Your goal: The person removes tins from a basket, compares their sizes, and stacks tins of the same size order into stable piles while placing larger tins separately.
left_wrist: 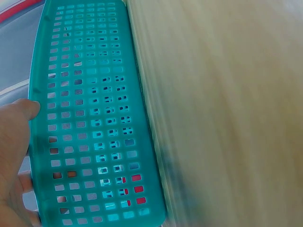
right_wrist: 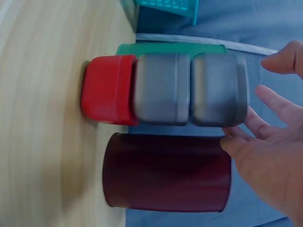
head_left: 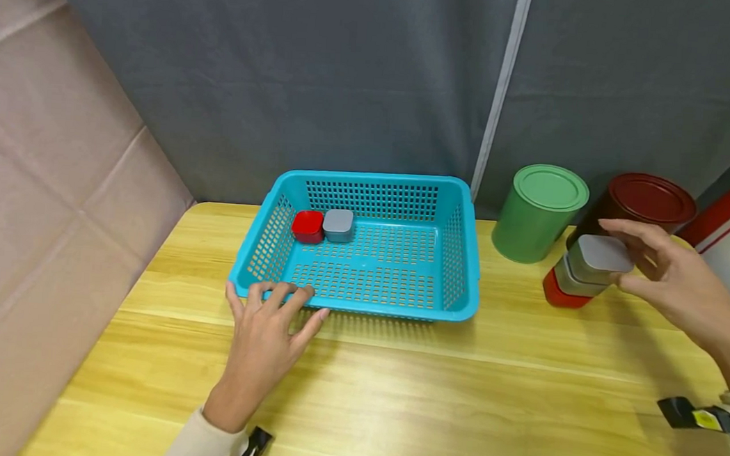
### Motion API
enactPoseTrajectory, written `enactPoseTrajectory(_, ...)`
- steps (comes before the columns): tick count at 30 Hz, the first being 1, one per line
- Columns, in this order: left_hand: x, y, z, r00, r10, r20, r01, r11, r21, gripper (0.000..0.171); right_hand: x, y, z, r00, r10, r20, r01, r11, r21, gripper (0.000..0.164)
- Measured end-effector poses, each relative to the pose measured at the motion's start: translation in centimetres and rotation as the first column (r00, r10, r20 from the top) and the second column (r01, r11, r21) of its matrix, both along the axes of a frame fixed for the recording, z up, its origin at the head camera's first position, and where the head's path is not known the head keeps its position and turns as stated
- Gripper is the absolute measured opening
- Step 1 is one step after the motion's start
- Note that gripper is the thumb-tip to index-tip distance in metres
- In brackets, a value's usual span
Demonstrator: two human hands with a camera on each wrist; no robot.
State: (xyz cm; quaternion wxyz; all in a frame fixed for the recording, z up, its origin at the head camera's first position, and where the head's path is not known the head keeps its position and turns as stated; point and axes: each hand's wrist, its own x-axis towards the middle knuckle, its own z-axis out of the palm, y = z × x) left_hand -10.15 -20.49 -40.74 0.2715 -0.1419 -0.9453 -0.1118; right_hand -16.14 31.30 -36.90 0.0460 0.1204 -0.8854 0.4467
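My left hand (head_left: 264, 337) holds the front rim of a turquoise plastic basket (head_left: 360, 307) near its left corner. The fingers hook over the rim, and skin shows through the holes in the left wrist view. Inside sit a red box (head_left: 308, 226) and a grey box (head_left: 338, 226), side by side. At the right, a stack has a red box (right_wrist: 106, 90) at the bottom, a grey box (right_wrist: 160, 90) in the middle and another grey box (right_wrist: 218, 90) on top. My right hand (head_left: 669, 274) is spread around the top box, fingertips close to its lid end.
A green canister (head_left: 528, 224) and a dark red canister (head_left: 652, 197) stand behind the stack. Grey curtain (head_left: 349, 80) hangs along the back of the wooden table (head_left: 430, 399), with a pale cloth wall (head_left: 60, 188) at the left.
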Motion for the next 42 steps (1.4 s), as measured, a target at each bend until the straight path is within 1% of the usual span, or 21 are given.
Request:
enactPoseTrajectory(6,0.0,0.0,0.0,1.0,-0.002,0.004,0.002,1.0,0.004,0.035,0.6,-1.2,1.2,0.999,-0.031,-0.006,0.031,0.999,0.025,0.071)
enactPoseTrajectory(10,0.1,0.0,0.0,1.0,0.003,0.006,-0.003,1.0,0.0,0.035,1.0,-2.5,2.1,0.999,-0.041,-0.036,0.043,0.998,0.044,0.069)
enactPoseTrajectory(14,0.0,0.0,0.1,1.0,0.006,0.006,-0.006,1.0,-0.004,0.035,1.2,-3.8,2.8,0.997,-0.039,-0.064,0.042,0.998,0.054,0.067)
enactPoseTrajectory(18,-0.1,0.0,0.1,1.0,0.001,-0.006,-0.001,1.0,0.0,0.035,1.1,-5.2,3.4,0.996,-0.001,-0.085,0.004,1.0,0.028,0.065)
enactPoseTrajectory(20,-0.1,0.0,0.1,1.0,-0.001,-0.012,0.001,1.0,0.002,0.035,0.9,-6.0,3.7,0.997,0.016,-0.078,-0.014,1.0,0.021,0.063)
enactPoseTrajectory(22,-0.1,0.0,0.0,1.0,-0.002,-0.014,0.002,1.0,0.004,0.036,0.7,-6.8,4.0,0.998,0.034,-0.055,-0.033,0.999,0.016,0.061)
enactPoseTrajectory(25,-0.1,0.0,0.0,1.0,-0.002,-0.015,0.002,1.0,0.005,0.036,0.4,-8.2,4.6,0.999,0.035,-0.006,-0.035,0.999,0.035,0.06)
enactPoseTrajectory(27,0.0,0.0,0.0,1.0,-0.003,-0.016,0.003,1.0,0.007,0.036,0.1,-9.1,5.0,0.999,0.051,0.011,-0.052,0.998,0.032,0.06)
enactPoseTrajectory(32,0.0,-0.1,-0.1,1.0,-0.002,-0.014,0.003,1.0,0.005,0.036,-0.6,-12.1,6.0,0.994,0.104,0.027,-0.104,0.995,-0.008,0.058)
enactPoseTrajectory(36,0.0,-0.1,-0.1,1.0,-0.005,-0.015,0.006,1.0,0.007,0.041,-1.3,-14.3,6.5,0.988,0.146,0.051,-0.143,0.988,-0.056,0.056)
enactPoseTrajectory(39,0.0,-0.1,-0.2,1.0,-0.011,-0.018,0.012,1.0,0.013,0.041,-2.0,-15.5,6.8,0.981,0.177,0.08,-0.17,0.982,-0.081,0.056)
enactPoseTrajectory(42,0.0,-0.1,-0.2,1.0,-0.012,-0.023,0.013,1.0,0.007,0.038,-2.7,-16.4,7.1,0.974,0.201,0.109,-0.191,0.977,-0.096,0.057)
